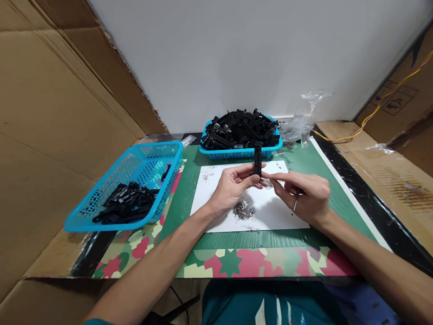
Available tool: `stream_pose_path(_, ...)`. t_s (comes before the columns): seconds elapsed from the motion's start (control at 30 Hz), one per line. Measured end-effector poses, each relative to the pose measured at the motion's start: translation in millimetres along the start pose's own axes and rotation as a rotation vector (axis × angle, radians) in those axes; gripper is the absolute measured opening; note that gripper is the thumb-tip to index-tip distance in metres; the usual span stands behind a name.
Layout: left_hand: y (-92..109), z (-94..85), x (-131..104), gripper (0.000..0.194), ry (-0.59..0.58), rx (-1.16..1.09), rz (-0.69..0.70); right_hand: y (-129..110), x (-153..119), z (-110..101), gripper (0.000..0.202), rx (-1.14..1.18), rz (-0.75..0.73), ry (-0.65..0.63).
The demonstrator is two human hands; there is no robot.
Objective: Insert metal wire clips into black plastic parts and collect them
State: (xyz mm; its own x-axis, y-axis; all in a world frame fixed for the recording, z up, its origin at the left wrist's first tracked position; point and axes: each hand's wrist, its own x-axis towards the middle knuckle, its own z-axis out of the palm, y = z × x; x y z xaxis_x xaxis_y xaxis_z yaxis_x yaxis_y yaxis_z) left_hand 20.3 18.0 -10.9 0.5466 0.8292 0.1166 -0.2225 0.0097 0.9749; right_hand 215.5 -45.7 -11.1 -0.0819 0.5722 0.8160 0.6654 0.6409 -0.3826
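My left hand point(234, 183) grips a narrow black plastic part point(258, 161), held upright above a white sheet point(211, 205). Close to its lower end, the thumb and forefinger of my right hand point(304, 192) are pinched together; whatever sits between those tips is too small to make out. A thin metal tool point(296, 200) with a dark end is tucked in the curled fingers of the same hand. Beneath my hands, a heap of tiny metal pieces point(244, 210) lies on the sheet, with a smaller pile point(268, 183) partly hidden behind the fingers.
A blue basket point(241, 153) heaped with black parts point(242, 128) stands at the back. Another blue basket point(124, 227) at left holds fewer black parts point(130, 201). Crumpled clear plastic point(297, 129) lies at back right. Cardboard walls point(51, 116) flank the green-topped table point(178, 201).
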Motion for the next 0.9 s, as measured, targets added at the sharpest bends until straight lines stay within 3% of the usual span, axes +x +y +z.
stream_pose_path(0.37, -1.3, 0.5, 0.3, 0.036, -0.038, 0.055, 0.086, 2.0, 1.8, -0.9, 0.014, 0.059, 0.096, -0.013)
stream_pose_path(0.9, 3.5, 1.7, -2.7, 0.045, -0.021, 0.129, 0.032, 4.7, -3.4, 1.1, 0.019, -0.067, -0.163, 0.005)
